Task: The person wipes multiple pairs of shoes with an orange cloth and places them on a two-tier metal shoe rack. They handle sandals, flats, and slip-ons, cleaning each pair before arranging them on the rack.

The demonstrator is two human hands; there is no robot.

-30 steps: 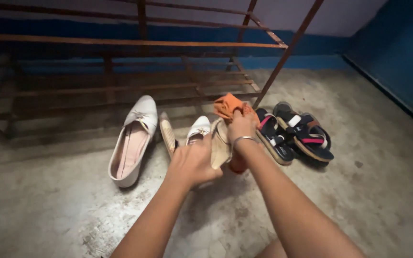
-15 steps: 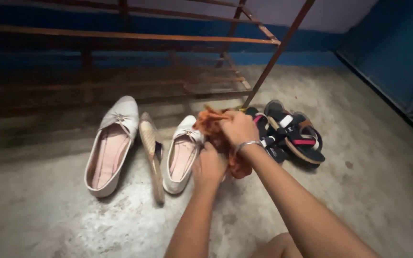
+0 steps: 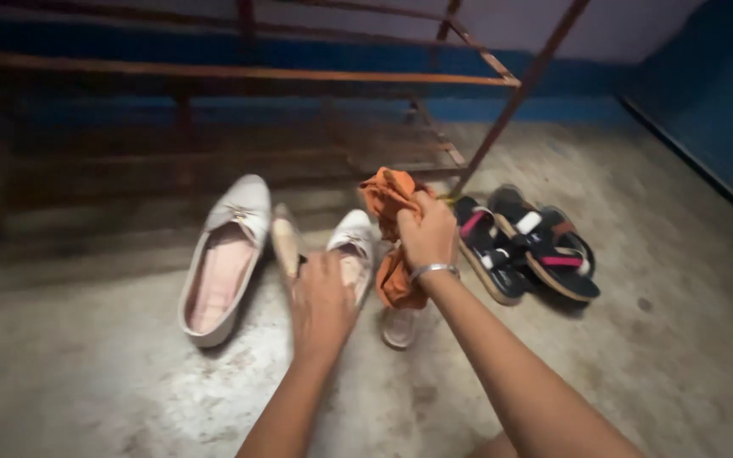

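Orange cloth (image 3: 392, 246) clenched in right hand (image 3: 428, 233), left hand (image 3: 322, 305) (released, seemingly) now on cream shoe (image 3: 354, 246).

An orange cloth (image 3: 390, 229) is seen beside cream-white shoes (image 3: 224, 259) with pink insides. Black sandals (image 3: 526, 246) are striped white and pink. The wall (image 3: 706, 93) is painted blue.

home entry | metal shoe rack (image 3: 239, 76) | sandals (image 3: 528, 246) | concrete floor (image 3: 655, 356)
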